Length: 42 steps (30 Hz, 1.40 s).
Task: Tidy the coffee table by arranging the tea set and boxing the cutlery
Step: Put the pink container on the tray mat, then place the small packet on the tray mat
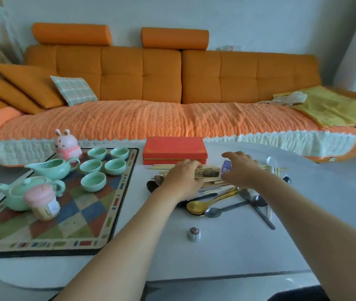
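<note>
I want both hands to scoop the pale wooden chopsticks (pixel 213 183) into 1 neat bunch. All the ends should point the same way, so the sticks fit the box.

The left hand (pixel 181 179) has its fingers curled round the left end of the sticks. The right hand (pixel 240 168) is spread wide over the right end and holds nothing.

I think the flat red box with gold trim (pixel 174 151) needs opening first, because its lid is down. It sits on the far side of the white table (pixel 216 253), just behind the pile.

The sticks are thin and lie crossed. They are mixed with a shiny gold spoon (pixel 196 206) and grey metal spoons (pixel 213 211).
</note>
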Motion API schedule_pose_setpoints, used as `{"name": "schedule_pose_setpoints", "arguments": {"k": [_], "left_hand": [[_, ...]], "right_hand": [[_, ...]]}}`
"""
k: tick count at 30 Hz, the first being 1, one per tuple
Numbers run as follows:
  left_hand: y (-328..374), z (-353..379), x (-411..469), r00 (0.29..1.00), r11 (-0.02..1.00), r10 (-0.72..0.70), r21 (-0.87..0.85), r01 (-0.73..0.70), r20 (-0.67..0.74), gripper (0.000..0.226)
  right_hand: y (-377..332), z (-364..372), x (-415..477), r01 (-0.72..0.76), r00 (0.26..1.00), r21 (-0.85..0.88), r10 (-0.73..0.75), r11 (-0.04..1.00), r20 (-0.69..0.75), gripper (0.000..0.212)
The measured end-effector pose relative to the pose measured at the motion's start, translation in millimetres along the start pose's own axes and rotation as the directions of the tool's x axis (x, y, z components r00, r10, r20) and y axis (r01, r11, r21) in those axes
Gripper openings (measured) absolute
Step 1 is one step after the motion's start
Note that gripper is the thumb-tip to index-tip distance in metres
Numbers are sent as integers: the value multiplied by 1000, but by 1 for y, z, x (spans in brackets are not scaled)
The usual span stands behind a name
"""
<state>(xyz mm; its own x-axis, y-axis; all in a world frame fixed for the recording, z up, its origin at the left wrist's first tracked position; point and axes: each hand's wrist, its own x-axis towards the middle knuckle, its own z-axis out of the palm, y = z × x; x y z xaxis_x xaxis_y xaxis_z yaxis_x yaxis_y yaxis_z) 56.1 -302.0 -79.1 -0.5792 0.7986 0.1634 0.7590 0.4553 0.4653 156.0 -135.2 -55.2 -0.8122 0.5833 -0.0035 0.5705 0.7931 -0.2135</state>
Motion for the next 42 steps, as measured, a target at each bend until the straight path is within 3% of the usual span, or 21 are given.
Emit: {"name": "schedule_pose_setpoints", "arguments": {"k": [6,12,15,18,20,24,29,33,38,42], "left_hand": [[7,6,14,1000,1000,22,-6,-22,2,49],[19,-4,2,997,952,-56,-302,39,-46,45],[20,-19,-7,988,902,-133,-423,88,-78,50],[4,-34,-19,970,862,-232,-478,171,-72,62],[-8,-45,-28,962,842,-264,-504,192,-75,58],[-34,-69,-55,951,886,-274,-421,192,-143,56],[-73,-98,-100,940,974,-224,-86,209,-258,42],[-112,-118,-141,881,958,-246,38,284,-403,34],[-156,-140,-186,763,877,-132,284,387,-633,22],[-168,-145,-203,750,868,-225,221,444,-623,37]], "right_hand": [[12,10,5,40,999,17,-41,999,22,81],[-15,-3,-10,261,956,124,-239,957,-169,84],[-41,-2,-22,391,918,267,-352,881,-184,83],[-63,5,-28,468,884,323,-426,823,-195,78],[-78,8,-31,486,874,346,-446,803,-193,77],[-116,11,-38,512,858,380,-477,770,-190,75],[-169,21,-52,550,827,403,-547,732,-134,70],[-212,31,-65,576,796,381,-602,723,-61,66],[-256,55,-79,623,738,316,-672,716,69,64],[-275,71,-83,667,711,187,-691,721,131,61]]}}
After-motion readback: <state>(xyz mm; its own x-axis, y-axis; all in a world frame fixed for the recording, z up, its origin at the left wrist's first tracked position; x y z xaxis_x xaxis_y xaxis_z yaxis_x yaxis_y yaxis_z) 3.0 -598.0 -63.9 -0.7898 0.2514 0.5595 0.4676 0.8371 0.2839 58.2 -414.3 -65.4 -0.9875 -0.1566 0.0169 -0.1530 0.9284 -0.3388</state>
